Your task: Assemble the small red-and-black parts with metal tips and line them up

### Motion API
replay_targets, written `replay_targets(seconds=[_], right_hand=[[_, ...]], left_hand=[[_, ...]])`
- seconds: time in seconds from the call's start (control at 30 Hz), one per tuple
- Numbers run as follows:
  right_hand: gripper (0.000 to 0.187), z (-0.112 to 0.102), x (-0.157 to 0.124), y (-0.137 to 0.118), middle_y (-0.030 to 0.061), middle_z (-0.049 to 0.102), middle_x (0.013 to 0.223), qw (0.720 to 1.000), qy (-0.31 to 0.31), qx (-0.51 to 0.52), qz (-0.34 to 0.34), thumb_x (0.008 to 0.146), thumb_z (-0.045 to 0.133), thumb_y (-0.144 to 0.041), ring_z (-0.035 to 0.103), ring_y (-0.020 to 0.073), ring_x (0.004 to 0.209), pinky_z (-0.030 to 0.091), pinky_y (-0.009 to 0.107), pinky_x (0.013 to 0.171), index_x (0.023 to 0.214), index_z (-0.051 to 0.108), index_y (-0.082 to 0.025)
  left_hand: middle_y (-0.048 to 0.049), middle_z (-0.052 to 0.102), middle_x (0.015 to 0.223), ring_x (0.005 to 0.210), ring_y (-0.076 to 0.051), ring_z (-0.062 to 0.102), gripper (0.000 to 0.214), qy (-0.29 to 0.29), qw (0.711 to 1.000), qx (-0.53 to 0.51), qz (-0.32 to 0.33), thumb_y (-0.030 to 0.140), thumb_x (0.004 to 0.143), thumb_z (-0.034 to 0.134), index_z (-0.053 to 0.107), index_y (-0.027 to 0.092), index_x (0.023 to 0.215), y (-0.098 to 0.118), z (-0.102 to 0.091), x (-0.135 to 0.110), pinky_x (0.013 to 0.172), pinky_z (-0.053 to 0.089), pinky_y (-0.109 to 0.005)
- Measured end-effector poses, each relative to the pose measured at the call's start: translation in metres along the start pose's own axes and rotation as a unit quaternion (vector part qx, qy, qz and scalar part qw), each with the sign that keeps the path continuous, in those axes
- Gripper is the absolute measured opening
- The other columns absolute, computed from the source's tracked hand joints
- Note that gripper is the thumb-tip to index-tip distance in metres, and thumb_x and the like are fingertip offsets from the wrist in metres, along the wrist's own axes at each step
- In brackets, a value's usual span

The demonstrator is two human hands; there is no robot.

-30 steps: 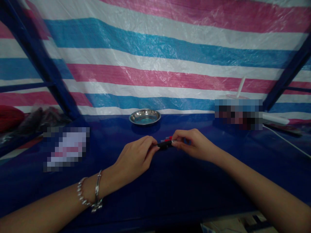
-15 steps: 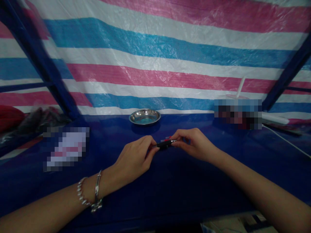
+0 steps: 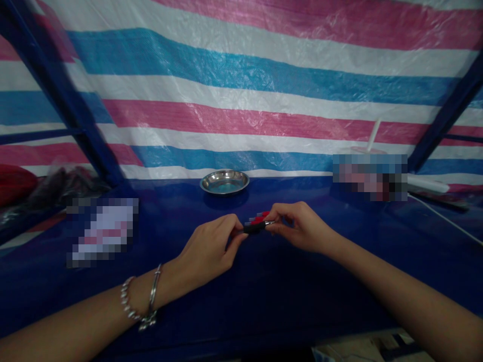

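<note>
A black pen with a silvery end (image 3: 255,228) is held level between my two hands, just above the blue tabletop. Thumb and fingers of my left hand (image 3: 213,241) pinch its dark end; a bangle and a beaded bracelet circle that wrist. My right hand (image 3: 298,225) grips the silvery end with closed fingertips. Right behind the pen, several slim red pieces with clear tips (image 3: 258,219) show on the table, partly covered by my right fingers, and I cannot tell what they are.
A shiny metal dish (image 3: 225,182) stands at the table's back edge. On the left lies a blurred-out white and pink item (image 3: 107,231). Blurred-out things sit at the back right beside a white rod (image 3: 428,184) and a cable (image 3: 445,217). Blue posts frame a striped sheet (image 3: 241,110).
Both hands have shifted very slightly with the pen, which sits a little lower and further left. More of the red pieces behind it shows now.
</note>
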State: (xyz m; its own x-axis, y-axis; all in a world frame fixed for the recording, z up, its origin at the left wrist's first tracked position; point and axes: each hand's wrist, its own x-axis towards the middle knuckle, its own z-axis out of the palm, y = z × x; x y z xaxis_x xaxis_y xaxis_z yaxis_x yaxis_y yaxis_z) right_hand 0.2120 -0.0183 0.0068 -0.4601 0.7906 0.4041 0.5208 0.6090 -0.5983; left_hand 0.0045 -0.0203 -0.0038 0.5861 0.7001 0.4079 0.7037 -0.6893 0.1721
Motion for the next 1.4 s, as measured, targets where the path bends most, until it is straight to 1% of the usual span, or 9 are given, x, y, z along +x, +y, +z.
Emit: replay_targets(seconds=[0.3, 0.5, 0.73, 0.87, 1.0, 1.07, 1.13, 1.2, 1.4], right_hand=[[0.003, 0.001, 0.001, -0.001, -0.0018, 0.058, 0.056, 0.998, -0.007, 0.052, 0.043, 0.073, 0.055, -0.017, 0.051, 0.0078, 0.052, 0.033, 0.019, 0.049, 0.073, 0.056, -0.014], [0.007, -0.001, 0.004, 0.002, -0.0008, 0.059, 0.059, 0.996, -0.008, 0.072, 0.047, 0.073, 0.055, -0.02, 0.051, 0.008, 0.053, 0.034, 0.019, 0.048, 0.077, 0.058, -0.015], [0.014, -0.007, 0.003, 0.001, -0.0001, 0.06, 0.063, 0.999, -0.021, 0.03, 0.021, 0.073, 0.056, -0.026, 0.052, 0.0083, 0.055, 0.034, 0.02, 0.05, 0.081, 0.061, -0.015], [0.012, -0.008, 0.003, 0.002, 0.0001, 0.06, 0.064, 1.0, -0.018, 0.004, 0.005, 0.074, 0.054, -0.024, 0.051, 0.0082, 0.056, 0.034, 0.02, 0.05, 0.079, 0.061, -0.016], [0.013, -0.016, 0.005, 0.008, 0.0005, 0.061, 0.067, 0.997, 0.052, -0.061, 0.005, 0.075, 0.052, -0.023, 0.051, 0.0097, 0.06, 0.036, 0.021, 0.054, 0.083, 0.061, -0.017], [0.014, -0.022, 0.006, 0.015, 0.0017, 0.062, 0.07, 0.988, 0.102, -0.113, 0.027, 0.075, 0.053, -0.025, 0.05, 0.0105, 0.059, 0.036, 0.023, 0.055, 0.083, 0.062, -0.017], [0.015, -0.026, 0.008, 0.024, 0.0028, 0.062, 0.072, 0.978, 0.127, -0.162, 0.041, 0.074, 0.054, -0.025, 0.05, 0.0119, 0.06, 0.037, 0.025, 0.057, 0.083, 0.062, -0.017], [0.013, -0.027, 0.01, 0.034, 0.0031, 0.061, 0.071, 0.971, 0.128, -0.192, 0.057, 0.075, 0.053, -0.025, 0.05, 0.0133, 0.062, 0.037, 0.026, 0.059, 0.08, 0.062, -0.017], [0.016, -0.017, 0.018, 0.062, 0.0046, 0.062, 0.077, 0.963, 0.085, -0.236, 0.093, 0.075, 0.052, -0.026, 0.051, 0.0159, 0.07, 0.039, 0.029, 0.065, 0.082, 0.063, -0.018]], left_hand=[[-0.0019, 0.056, 0.07, 0.059, -0.014, 0.052, 0.01, 0.007, 0.999, 0.035, 0.026, 0.024, 0.082, 0.042, 0.047, 0.015, 0.079, 0.001, 0.002, -0.001, 0.051, 0.037, -0.024], [-0.0019, 0.055, 0.072, 0.06, -0.013, 0.052, 0.011, 0.009, 0.999, 0.036, 0.007, 0.026, 0.083, 0.041, 0.047, 0.016, 0.083, 0.002, 0.0, 0.001, 0.052, 0.038, -0.024], [-0.0024, 0.055, 0.077, 0.063, -0.014, 0.052, 0.013, 0.006, 0.999, 0.044, -0.008, 0.027, 0.085, 0.04, 0.047, 0.016, 0.087, 0.002, -0.001, 0.002, 0.055, 0.04, -0.025], [-0.0024, 0.055, 0.079, 0.064, -0.014, 0.052, 0.014, -0.003, 0.999, 0.05, -0.009, 0.028, 0.085, 0.039, 0.046, 0.017, 0.09, 0.003, -0.002, 0.002, 0.056, 0.041, -0.026], [-0.0041, 0.053, 0.088, 0.071, -0.016, 0.054, 0.019, -0.006, 0.998, 0.061, -0.015, 0.029, 0.085, 0.04, 0.045, 0.016, 0.098, 0.002, -0.002, 0.003, 0.061, 0.044, -0.028], [-0.0051, 0.051, 0.092, 0.075, -0.017, 0.054, 0.02, -0.013, 0.997, 0.072, -0.02, 0.028, 0.085, 0.041, 0.045, 0.016, 0.099, 0.0, -0.001, 0.003, 0.063, 0.045, -0.029], [-0.0054, 0.05, 0.094, 0.076, -0.017, 0.054, 0.02, -0.026, 0.996, 0.083, -0.022, 0.028, 0.084, 0.041, 0.046, 0.016, 0.099, -0.003, 0.0, 0.003, 0.065, 0.045, -0.029], [-0.0054, 0.049, 0.095, 0.075, -0.017, 0.054, 0.02, -0.037, 0.995, 0.092, -0.024, 0.028, 0.084, 0.041, 0.047, 0.016, 0.099, -0.005, 0.001, 0.003, 0.065, 0.045, -0.03], [-0.0066, 0.049, 0.097, 0.073, -0.017, 0.054, 0.021, -0.05, 0.992, 0.11, -0.03, 0.027, 0.084, 0.042, 0.049, 0.015, 0.101, -0.006, 0.002, 0.005, 0.065, 0.044, -0.031]])
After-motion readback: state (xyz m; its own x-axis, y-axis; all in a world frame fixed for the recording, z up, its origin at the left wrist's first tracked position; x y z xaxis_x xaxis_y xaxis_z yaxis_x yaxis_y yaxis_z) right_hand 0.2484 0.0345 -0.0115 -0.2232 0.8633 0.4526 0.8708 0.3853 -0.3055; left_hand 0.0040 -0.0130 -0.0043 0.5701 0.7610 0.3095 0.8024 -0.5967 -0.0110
